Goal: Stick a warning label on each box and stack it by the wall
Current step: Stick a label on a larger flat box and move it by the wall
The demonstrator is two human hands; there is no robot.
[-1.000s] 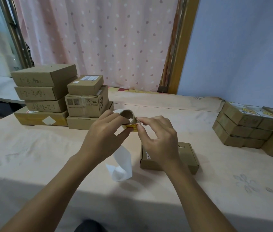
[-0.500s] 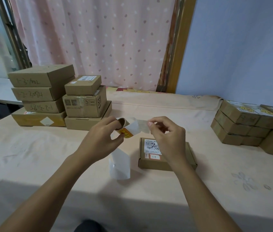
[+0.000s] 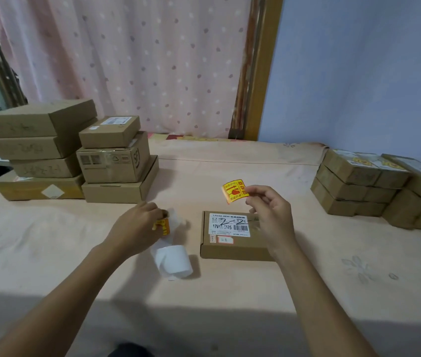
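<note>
A flat cardboard box (image 3: 232, 247) with a white printed label lies in the middle of the table. My right hand (image 3: 271, 215) pinches a peeled yellow and red warning label (image 3: 234, 190) by its edge, in the air above the box's far side. To the left of the box, my left hand (image 3: 137, 225) holds the label roll (image 3: 164, 224) low over the table. A curl of white backing paper (image 3: 173, 261) trails from the roll onto the table. Labelled boxes (image 3: 358, 181) are stacked by the blue wall at the right.
Two piles of plain brown boxes (image 3: 75, 150) stand at the back left of the cloth-covered table (image 3: 307, 279). A dotted pink curtain (image 3: 139, 60) and a wooden frame (image 3: 261, 73) rise behind the table.
My right hand has peeled the warning label off the roll and pulled it up and to the right. My left hand has lowered the roll toward the table, uncovering the box.
</note>
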